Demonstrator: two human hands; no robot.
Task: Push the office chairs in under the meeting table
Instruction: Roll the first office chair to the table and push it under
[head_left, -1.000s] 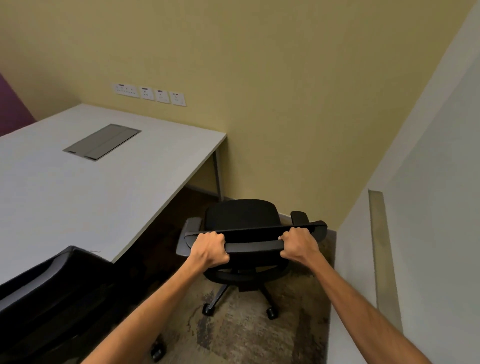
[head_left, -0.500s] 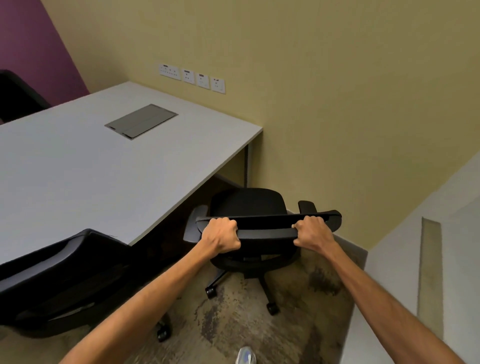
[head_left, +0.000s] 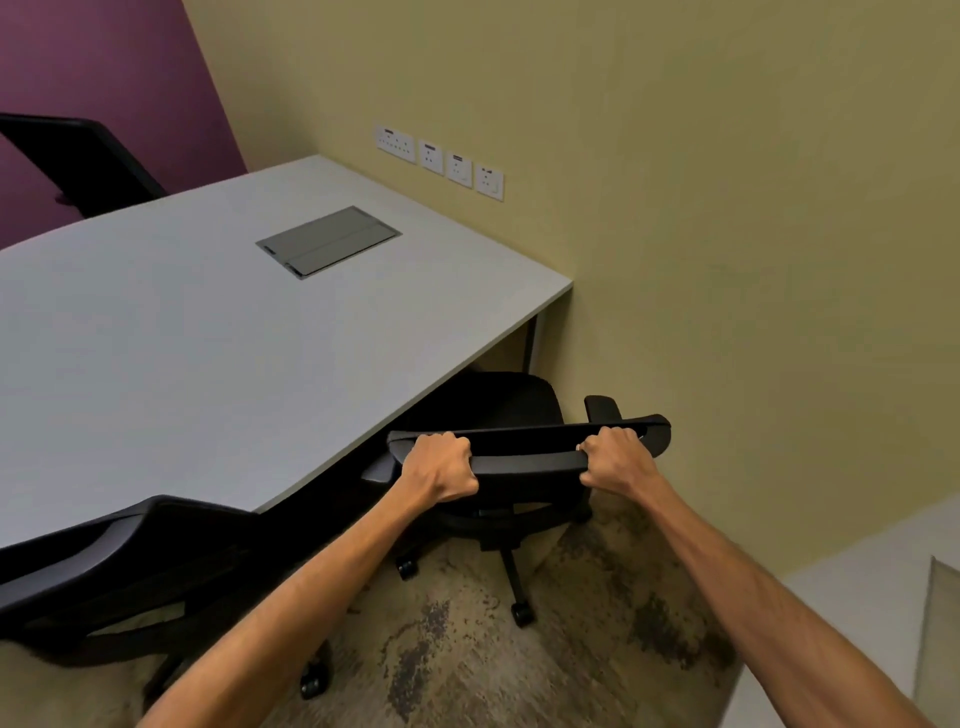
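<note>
At the near right corner of the pale grey rectangular meeting table (head_left: 208, 353), we grip the top rail of a black mesh-backed office chair (head_left: 524, 452) with both bare hands. Our left hand (head_left: 441, 470) is clenched round the left part of the rail, our right hand (head_left: 615, 460) round the right part, knuckles up, both forearms stretched out from the near edge. The chair's black seat lies partly beneath the table's edge, close to the table's thin leg by the yellow wall (head_left: 727, 208); its backrest and right armrest stand outside the edge. Its castors rest on the mottled brown and beige carpet (head_left: 467, 654).

On the near left, a second black office chair (head_left: 130, 566) stands with its curved back against the table's near edge, its base on the carpet. At the far left, a third black chair back (head_left: 83, 161) shows beyond the table, in front of a purple wall (head_left: 104, 62). A grey rectangular cable hatch (head_left: 328, 241) sits flush in the tabletop. A row of white wall sockets (head_left: 441, 162) runs along the yellow wall above the table's far end.
</note>
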